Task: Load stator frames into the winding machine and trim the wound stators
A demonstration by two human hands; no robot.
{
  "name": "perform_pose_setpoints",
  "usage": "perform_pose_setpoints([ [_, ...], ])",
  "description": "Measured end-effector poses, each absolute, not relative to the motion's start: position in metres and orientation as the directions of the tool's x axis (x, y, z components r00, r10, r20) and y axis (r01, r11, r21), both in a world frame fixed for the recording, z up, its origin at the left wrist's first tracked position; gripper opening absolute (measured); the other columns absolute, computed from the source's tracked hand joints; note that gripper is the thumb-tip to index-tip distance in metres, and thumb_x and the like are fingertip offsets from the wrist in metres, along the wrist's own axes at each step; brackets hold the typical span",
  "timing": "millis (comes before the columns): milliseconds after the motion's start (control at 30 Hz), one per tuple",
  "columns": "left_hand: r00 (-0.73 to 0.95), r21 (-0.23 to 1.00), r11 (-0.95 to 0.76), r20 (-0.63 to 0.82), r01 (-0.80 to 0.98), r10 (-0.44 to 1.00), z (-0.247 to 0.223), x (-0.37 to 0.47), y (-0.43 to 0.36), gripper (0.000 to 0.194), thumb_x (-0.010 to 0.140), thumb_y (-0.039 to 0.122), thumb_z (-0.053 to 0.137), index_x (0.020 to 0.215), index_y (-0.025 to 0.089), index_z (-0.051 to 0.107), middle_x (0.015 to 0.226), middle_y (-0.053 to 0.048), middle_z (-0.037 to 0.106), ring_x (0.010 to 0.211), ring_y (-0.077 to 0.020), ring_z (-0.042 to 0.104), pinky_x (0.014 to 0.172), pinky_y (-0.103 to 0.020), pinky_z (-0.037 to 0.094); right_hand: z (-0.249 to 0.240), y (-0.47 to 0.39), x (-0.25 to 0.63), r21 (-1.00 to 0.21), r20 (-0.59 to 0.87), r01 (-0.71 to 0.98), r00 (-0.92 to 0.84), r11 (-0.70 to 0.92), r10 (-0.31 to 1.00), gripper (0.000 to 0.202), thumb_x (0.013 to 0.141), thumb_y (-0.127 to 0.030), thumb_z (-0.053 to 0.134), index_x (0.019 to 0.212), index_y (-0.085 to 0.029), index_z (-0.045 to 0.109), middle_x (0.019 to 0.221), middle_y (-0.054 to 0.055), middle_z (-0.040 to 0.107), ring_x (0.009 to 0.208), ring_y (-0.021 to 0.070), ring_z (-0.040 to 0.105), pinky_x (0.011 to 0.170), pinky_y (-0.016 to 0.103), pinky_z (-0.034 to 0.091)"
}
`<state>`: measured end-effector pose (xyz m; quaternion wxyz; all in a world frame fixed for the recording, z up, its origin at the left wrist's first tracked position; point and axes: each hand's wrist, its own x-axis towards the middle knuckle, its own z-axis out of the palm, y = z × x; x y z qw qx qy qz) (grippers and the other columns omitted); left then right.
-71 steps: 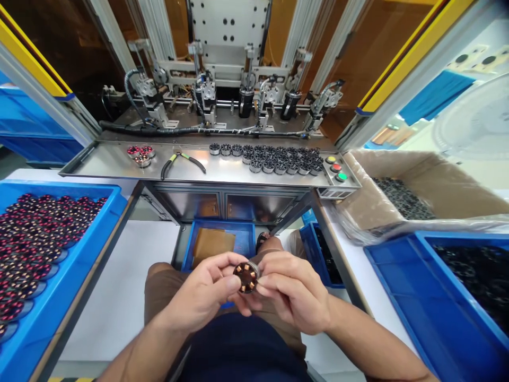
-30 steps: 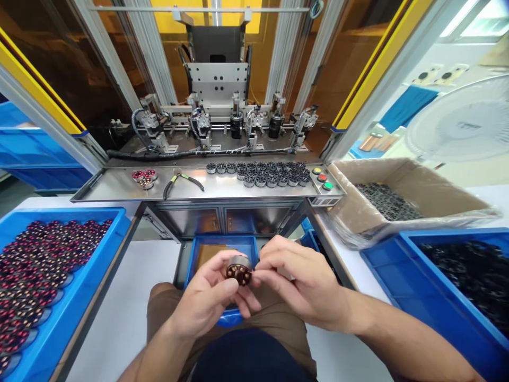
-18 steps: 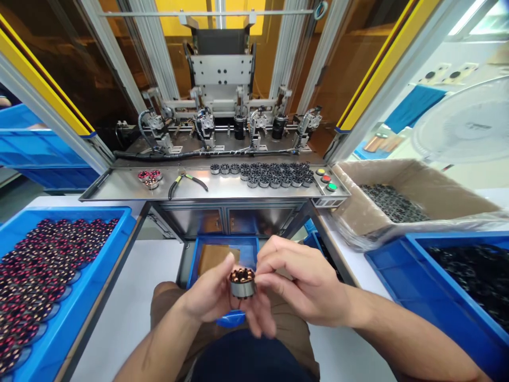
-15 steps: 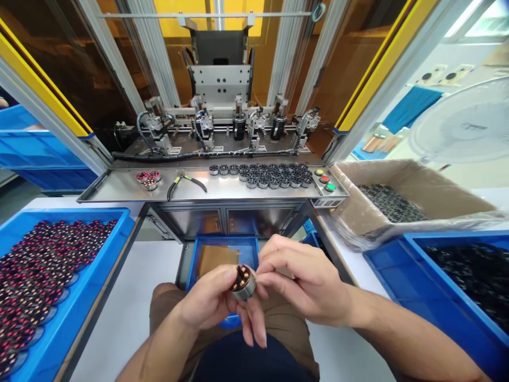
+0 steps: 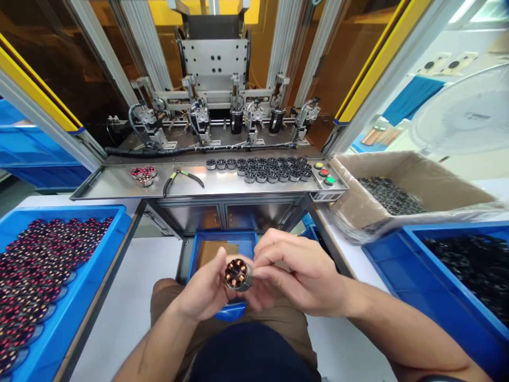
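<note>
A wound motor stator (image 5: pixel 237 275), a metal ring with copper coils inside, rests in my left hand (image 5: pixel 210 294), its coil face turned up toward me. The left thumb points up beside the ring and the other fingers lie under and behind it, partly blurred. Close against the stator's right side is my right hand (image 5: pixel 296 270), with thumb and forefinger pinched together. Whatever lies between those fingertips, perhaps a wire end, is too small to make out.
On the metal shelf (image 5: pixel 222 190) lie cutting pliers (image 5: pixel 183 179), several red-wired stators (image 5: pixel 143 175) and rows of black stators (image 5: pixel 274 170). Blue bins of wound stators (image 5: pixel 51 276) and black parts (image 5: pixel 473 270) flank me. A lined carton (image 5: pixel 441 185) stands right; the winding machine (image 5: pixel 217 122) is ahead.
The stator has tipped so its coil face shows fully. My left thumb has lifted off its rim. The right hand stays pinched beside it, and the view has shifted slightly.
</note>
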<state>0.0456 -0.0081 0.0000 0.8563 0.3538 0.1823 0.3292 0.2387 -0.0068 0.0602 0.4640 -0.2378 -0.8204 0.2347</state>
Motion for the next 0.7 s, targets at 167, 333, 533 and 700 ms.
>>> perform_pose_setpoints([
  [167,0.730,0.751,0.483,-0.002,-0.451,0.684,-0.003,0.045,-0.013,0.039,0.092,0.045,0.056,0.113,0.014,0.066,0.082,-0.010,0.074,0.066,-0.0197,0.072,0.056,-0.025,0.055,0.062,-0.008,0.244,-0.591,0.655,0.241,-0.414,0.770,0.632,0.011,0.094,-0.016,0.058,0.086,-0.015,0.064,0.075,0.005,0.065,0.070,0.0131,0.060,0.063,0.025,0.054],
  [333,0.469,0.842,0.174,0.103,-0.510,0.877,-0.001,0.046,-0.017,0.047,0.074,0.018,0.080,0.117,0.028,0.064,0.112,-0.003,0.066,0.086,-0.0158,0.069,0.073,-0.024,0.056,0.058,-0.009,0.242,-0.631,0.648,0.287,-0.315,0.721,0.693,0.011,0.090,-0.009,0.061,0.082,-0.014,0.063,0.073,0.004,0.064,0.068,0.0121,0.059,0.062,0.024,0.051],
  [533,0.243,0.882,-0.044,0.177,-0.470,0.954,-0.008,0.051,-0.017,0.043,0.070,0.019,0.085,0.108,0.026,0.068,0.109,-0.004,0.068,0.103,-0.0201,0.065,0.090,-0.029,0.052,0.051,-0.004,0.240,-0.622,0.687,0.217,-0.311,0.752,0.657,0.008,0.091,-0.012,0.061,0.084,-0.014,0.063,0.075,0.004,0.063,0.068,0.0127,0.058,0.062,0.025,0.051],
  [700,0.245,0.890,-0.030,0.157,-0.455,0.957,-0.010,0.051,-0.013,0.029,0.073,0.018,0.082,0.099,0.025,0.071,0.111,-0.006,0.069,0.102,-0.0201,0.066,0.089,-0.030,0.052,0.046,-0.007,0.236,-0.641,0.703,0.192,-0.241,0.743,0.669,0.008,0.090,-0.011,0.062,0.083,-0.013,0.065,0.074,0.005,0.063,0.069,0.0132,0.059,0.062,0.026,0.050],
])
